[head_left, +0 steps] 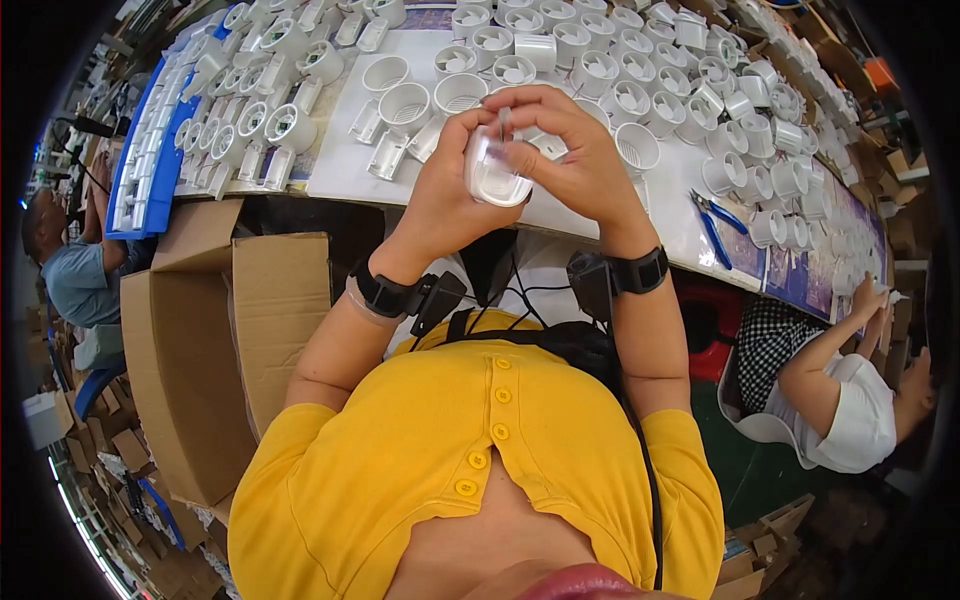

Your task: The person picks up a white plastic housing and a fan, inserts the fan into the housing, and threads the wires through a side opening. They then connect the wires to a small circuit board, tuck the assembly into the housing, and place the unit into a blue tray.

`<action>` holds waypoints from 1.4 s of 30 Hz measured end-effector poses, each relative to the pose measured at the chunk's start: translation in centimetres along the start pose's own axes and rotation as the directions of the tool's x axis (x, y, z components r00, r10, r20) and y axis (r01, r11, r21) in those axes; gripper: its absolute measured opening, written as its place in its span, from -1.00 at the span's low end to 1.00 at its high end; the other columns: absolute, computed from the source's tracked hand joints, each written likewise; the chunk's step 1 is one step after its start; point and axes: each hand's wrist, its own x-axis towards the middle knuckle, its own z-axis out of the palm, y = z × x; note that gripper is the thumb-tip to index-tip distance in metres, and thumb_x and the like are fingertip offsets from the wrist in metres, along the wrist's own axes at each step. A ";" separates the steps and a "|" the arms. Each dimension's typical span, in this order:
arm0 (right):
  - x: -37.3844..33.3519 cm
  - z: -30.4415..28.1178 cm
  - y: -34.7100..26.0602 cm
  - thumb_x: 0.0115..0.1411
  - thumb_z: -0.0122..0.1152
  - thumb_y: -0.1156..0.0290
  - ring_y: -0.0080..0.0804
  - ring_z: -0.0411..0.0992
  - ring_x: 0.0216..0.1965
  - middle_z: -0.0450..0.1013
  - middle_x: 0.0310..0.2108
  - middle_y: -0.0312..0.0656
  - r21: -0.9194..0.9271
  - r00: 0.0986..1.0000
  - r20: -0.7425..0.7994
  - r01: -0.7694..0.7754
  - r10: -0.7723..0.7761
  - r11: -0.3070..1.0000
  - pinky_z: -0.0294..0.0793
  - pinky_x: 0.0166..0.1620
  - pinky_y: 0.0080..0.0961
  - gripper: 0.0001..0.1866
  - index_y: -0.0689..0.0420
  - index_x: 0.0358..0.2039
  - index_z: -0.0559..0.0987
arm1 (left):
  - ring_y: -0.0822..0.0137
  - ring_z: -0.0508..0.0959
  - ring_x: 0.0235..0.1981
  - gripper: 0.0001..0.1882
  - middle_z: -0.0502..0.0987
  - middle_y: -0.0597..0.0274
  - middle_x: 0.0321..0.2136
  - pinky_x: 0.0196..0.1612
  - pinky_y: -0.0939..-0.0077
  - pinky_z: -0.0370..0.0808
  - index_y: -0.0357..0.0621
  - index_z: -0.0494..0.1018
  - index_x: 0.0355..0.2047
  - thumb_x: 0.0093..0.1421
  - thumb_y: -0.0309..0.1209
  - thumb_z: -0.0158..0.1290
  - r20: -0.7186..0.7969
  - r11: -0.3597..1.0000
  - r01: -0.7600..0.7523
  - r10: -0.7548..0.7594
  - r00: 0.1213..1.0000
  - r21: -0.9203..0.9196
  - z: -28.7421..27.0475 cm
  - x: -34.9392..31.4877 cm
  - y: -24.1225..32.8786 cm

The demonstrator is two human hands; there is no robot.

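Both hands are raised together over the near edge of the table. They hold a white plastic housing with a rounded rectangular end; part of it is blurred by motion. My left hand is wrapped round its left side and underside. On the other side my right hand grips it, fingers curled over the top and thumb across its face. A small greyish piece shows between the fingers at the top, too small to name. Just beyond the hands stand white round cups with slotted bottoms.
Several white fan housings crowd the table's far and right side. Blue-handled pliers lie at the right. Housings with green circuit boards stand at left beside a blue tray. A cardboard box is at my left; co-workers sit either side.
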 end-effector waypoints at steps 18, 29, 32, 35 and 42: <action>-0.6 4.6 -0.9 0.33 -0.09 0.37 -0.48 0.25 0.10 0.32 0.08 -0.15 0.861 0.924 -0.102 -0.104 0.369 0.497 0.22 0.17 -0.45 -0.71 0.11 0.04 0.34 | 0.21 0.30 0.10 -0.50 0.32 0.03 -0.02 0.12 0.29 0.27 -0.20 0.21 -0.02 0.03 -0.48 0.12 -0.284 0.899 -0.381 0.315 0.905 -0.215 0.5 1.6 0.6; -0.3 5.7 -2.0 0.35 -0.10 0.37 -0.41 0.29 0.07 0.31 0.05 -0.18 0.912 0.920 -0.248 0.116 0.304 0.394 0.26 0.15 -0.42 -0.77 0.08 -0.01 0.32 | 0.24 0.26 0.11 -0.55 0.25 0.04 0.07 0.19 0.31 0.18 -0.17 0.23 -0.02 0.09 -0.38 0.06 -0.324 0.861 -0.387 0.282 0.903 -0.331 1.9 1.9 1.5; -0.5 5.5 -1.8 0.36 -0.11 0.28 -0.40 0.34 0.00 0.35 -0.06 -0.21 0.875 0.894 -0.244 0.035 0.376 0.484 0.34 0.08 -0.43 -0.77 0.01 -0.02 0.30 | 0.26 0.28 0.09 -0.56 0.26 0.06 0.05 0.18 0.34 0.19 -0.17 0.24 -0.02 0.08 -0.42 0.06 -0.355 0.826 -0.439 0.315 0.880 -0.354 2.1 1.8 1.9; -1.0 5.1 -1.6 0.35 -0.09 0.36 -0.37 0.28 0.08 0.33 0.03 -0.17 0.864 0.892 -0.250 0.030 0.377 0.502 0.23 0.19 -0.39 -0.80 0.09 -0.06 0.36 | 0.27 0.35 0.05 -0.62 0.33 0.00 -0.04 0.09 0.38 0.29 -0.18 0.29 -0.14 0.01 -0.52 0.11 -0.340 0.805 -0.361 0.212 0.916 -0.470 1.7 1.6 2.4; -1.0 7.3 -5.9 0.36 -0.10 0.37 -0.35 0.27 0.10 0.30 0.06 -0.16 0.808 0.888 -0.325 0.081 0.326 0.584 0.20 0.21 -0.35 -0.86 0.09 -0.14 0.39 | 0.27 0.32 0.07 -0.67 0.24 0.03 0.08 0.15 0.38 0.23 -0.13 0.29 -0.14 0.06 -0.54 0.04 -0.344 0.795 -0.363 0.208 0.916 -0.486 0.3 -0.8 4.0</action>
